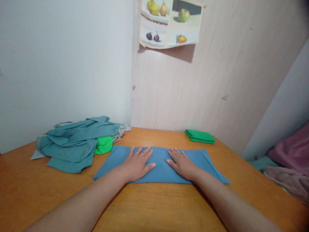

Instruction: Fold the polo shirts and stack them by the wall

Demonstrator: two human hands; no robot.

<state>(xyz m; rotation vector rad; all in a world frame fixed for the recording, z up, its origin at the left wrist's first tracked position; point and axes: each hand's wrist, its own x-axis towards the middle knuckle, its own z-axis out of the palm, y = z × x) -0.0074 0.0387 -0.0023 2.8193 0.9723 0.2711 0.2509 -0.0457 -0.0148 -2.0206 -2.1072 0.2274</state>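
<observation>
A blue cloth garment (pixel 160 166), folded into a wide flat strip, lies across the middle of the table. My left hand (pixel 138 163) rests flat on its left-centre part, palm down, fingers spread. Flat on the right-centre part is my right hand (pixel 181 163), its fingers stretched forward and the thumb pointing inward. Neither hand grips anything. Both ends of the blue cloth show beyond my hands, with slanting edges. Parts of the cloth beneath my palms are hidden.
On the orange-brown table (pixel 159 206), a loose heap of teal clothing (pixel 72 141) sits at the left, with a bright green cloth (pixel 104 145) poking out. A folded green cloth (pixel 200 136) lies at the back right. Pinkish fabric (pixel 292 151) is beyond the right edge. Behind stands a wall (pixel 169 96).
</observation>
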